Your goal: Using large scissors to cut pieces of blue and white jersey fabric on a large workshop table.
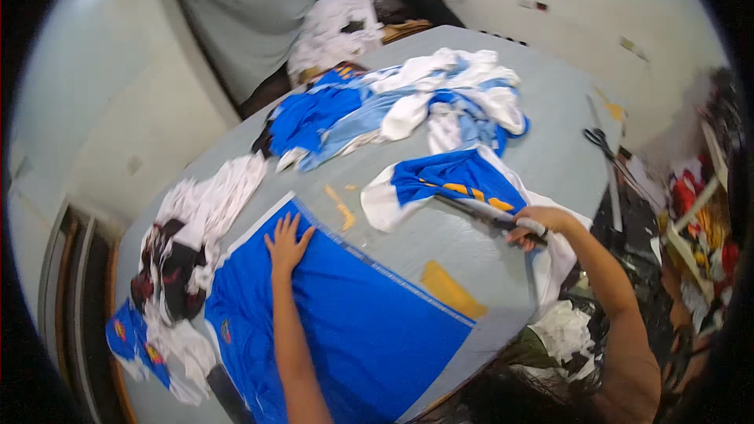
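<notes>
My left hand [289, 243] lies flat with fingers spread on a large blue fabric panel [353, 330] near the table's front edge. The panel has a pale strip along its upper edges. In my right hand [542, 224] is a pair of dark scissors [479, 210], its blades pointing left over a blue and white fabric piece [455, 175] with orange markings. The fingers wrap round the handles. A yellow fabric scrap [449, 289] lies between the blue panel and my right arm.
A heap of blue and white fabric [400, 106] covers the table's far middle. White and dark cloth [204, 196] lies at the left. Another pair of scissors [598, 140] and a long ruler [613, 196] are at the right. Beyond stand bags and colourful scraps [695, 212].
</notes>
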{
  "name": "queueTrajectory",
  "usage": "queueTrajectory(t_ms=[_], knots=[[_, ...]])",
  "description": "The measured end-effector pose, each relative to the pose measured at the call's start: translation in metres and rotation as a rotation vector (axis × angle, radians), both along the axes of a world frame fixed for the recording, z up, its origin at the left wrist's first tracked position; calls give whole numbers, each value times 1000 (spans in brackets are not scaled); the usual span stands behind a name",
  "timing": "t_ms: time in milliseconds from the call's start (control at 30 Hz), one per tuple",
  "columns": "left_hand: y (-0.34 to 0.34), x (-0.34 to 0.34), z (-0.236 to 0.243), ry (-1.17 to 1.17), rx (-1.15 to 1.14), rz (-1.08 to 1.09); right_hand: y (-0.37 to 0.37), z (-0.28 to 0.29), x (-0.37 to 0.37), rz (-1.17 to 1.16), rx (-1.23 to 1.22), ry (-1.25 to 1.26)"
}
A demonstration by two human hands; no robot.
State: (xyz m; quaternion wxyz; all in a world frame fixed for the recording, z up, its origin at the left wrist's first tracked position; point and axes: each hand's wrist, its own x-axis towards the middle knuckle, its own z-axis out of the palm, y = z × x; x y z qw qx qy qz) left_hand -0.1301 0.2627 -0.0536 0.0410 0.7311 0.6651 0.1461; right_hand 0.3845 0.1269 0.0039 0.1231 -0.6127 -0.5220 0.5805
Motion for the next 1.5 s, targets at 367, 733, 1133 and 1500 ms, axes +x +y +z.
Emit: queueTrajectory(t_ms=[367, 733, 1133, 1500], knots=[[-33, 40, 9, 241, 14, 138, 104, -35, 100, -401, 615, -471], [-199, 31, 37, 34, -349, 501, -7, 10, 54, -155, 621, -830], [-250, 216, -3, 53, 66, -635, 44, -4, -157, 399, 1294, 120], [-351, 162, 3, 6, 285, -716, 99, -58, -120, 309, 1439, -437]])
